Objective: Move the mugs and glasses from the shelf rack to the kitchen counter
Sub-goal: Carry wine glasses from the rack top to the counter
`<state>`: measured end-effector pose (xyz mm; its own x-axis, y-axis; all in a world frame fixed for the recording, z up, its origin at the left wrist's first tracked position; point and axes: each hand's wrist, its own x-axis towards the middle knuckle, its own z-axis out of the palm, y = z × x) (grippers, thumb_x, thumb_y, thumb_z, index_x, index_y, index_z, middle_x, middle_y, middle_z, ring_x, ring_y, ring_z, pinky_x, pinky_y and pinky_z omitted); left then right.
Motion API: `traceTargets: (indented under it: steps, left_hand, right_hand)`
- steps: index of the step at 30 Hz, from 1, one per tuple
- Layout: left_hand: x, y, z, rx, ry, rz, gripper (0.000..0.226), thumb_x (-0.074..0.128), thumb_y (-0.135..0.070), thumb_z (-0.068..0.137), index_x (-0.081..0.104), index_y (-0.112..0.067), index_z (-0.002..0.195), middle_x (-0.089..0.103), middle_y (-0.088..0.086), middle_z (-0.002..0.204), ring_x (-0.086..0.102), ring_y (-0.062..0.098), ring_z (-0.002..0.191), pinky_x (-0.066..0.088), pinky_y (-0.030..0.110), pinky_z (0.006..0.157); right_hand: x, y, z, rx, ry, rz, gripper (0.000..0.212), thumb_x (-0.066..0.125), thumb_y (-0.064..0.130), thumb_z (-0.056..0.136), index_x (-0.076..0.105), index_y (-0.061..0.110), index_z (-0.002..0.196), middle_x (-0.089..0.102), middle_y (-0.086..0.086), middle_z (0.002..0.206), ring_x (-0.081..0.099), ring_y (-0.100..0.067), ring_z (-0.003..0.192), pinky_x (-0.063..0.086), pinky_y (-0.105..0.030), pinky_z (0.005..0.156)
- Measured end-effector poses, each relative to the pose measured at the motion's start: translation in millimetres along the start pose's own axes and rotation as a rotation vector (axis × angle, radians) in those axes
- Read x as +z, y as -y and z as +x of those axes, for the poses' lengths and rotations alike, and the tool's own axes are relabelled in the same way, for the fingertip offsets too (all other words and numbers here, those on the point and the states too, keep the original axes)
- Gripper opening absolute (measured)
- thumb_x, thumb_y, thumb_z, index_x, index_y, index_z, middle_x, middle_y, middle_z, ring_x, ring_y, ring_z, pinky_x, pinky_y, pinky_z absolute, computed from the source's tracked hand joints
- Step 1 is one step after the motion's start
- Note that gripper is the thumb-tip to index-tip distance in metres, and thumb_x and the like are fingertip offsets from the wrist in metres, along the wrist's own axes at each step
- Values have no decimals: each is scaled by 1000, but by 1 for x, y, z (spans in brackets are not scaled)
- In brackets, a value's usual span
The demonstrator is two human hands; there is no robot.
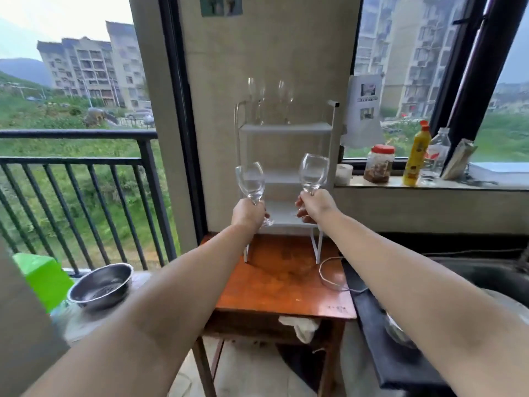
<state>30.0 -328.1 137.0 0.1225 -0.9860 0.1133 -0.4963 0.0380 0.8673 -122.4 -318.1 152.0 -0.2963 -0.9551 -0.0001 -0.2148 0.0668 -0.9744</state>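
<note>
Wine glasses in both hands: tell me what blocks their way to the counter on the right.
Nothing visible does. The left hand and right hand hold each glass clear of the rack.

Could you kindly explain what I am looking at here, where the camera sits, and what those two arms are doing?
There is no machine here: the single picture comes from a wide-angle camera worn on a person's head, looking forward and down, so the two bare arms are the wearer's own. The left hand grips the stem of one clear wine glass, and the right hand grips the stem of a second clear wine glass. Both glasses are held up in front of a white three-tier metal shelf rack, which stands on a small reddish-brown wooden table. Two more clear stemmed glasses stand on the rack's top shelf. A steel bowl sits lower left, and a yellow bottle and a red-lidded jar stand on the windowsill at right.
</note>
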Motion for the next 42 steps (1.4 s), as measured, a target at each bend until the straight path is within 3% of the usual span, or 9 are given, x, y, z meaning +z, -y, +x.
traceTargets:
  steps: [4,11,17,21,26,31,34,37,42]
  left_hand:
    - [11,35,-55,-107,110,-6,33,44,-17,93,72,0,92,74,7,94,61,16,79,42,25,68]
    - [54,78,-149,-189,280,7,34,43,-16,93,72,1,89,75,11,100,65,26,102,46,29,86]
    - [104,91,-227,-263,491,-23,33,45,-13,94,64,9,110,69,23,112,66,34,105,48,19,56]
    - [141,94,-279,-215,576,47,33,44,-12,95,69,9,98,71,22,107,64,33,107,49,34,89]
    - [190,87,-380,-207,732,67,33,45,-12,94,69,10,100,70,25,108,64,35,105,50,34,79]
    - [228,76,-492,-189,900,132,28,47,-12,93,65,-2,75,72,21,104,66,33,100,44,27,65]
    - [250,65,-549,-118,1015,181,28,47,-11,89,71,3,92,72,19,103,65,31,92,43,26,59]
    - [269,46,-597,-1,1129,250,29,49,-10,85,72,4,94,67,16,83,64,33,84,44,29,67]
    - [303,10,-658,145,1266,324,25,50,-10,85,73,-1,85,50,-3,51,49,18,53,34,22,43]
  right_hand:
    - [-6,-43,-56,101,-8,6,26,39,13,98,50,9,75,54,-4,68,51,-5,29,32,-12,28]
    - [-44,-118,-138,284,-81,-7,23,41,13,97,52,9,78,55,-3,68,50,-3,25,33,-11,28]
    - [-95,-186,-214,471,-166,-1,23,40,13,97,51,9,77,58,-2,54,50,-2,23,33,-9,27]
    - [-136,-223,-269,538,-230,36,23,41,14,96,51,13,75,56,-2,68,51,-4,28,35,-11,30]
    - [-205,-264,-364,634,-353,75,20,43,11,95,52,11,77,55,-2,71,50,-2,24,35,-10,28]
    - [-272,-297,-469,731,-499,62,14,41,11,95,54,6,95,54,-3,68,54,-7,31,36,-11,28]
    - [-305,-312,-523,798,-602,95,14,41,11,95,53,4,96,54,-4,67,54,-9,38,38,-12,28]
    - [-331,-326,-566,849,-716,151,12,41,9,95,52,4,92,53,-3,69,54,-12,42,39,-13,28]
    - [-372,-338,-617,879,-888,236,22,40,10,96,48,8,76,53,-3,69,54,-15,48,40,-15,29]
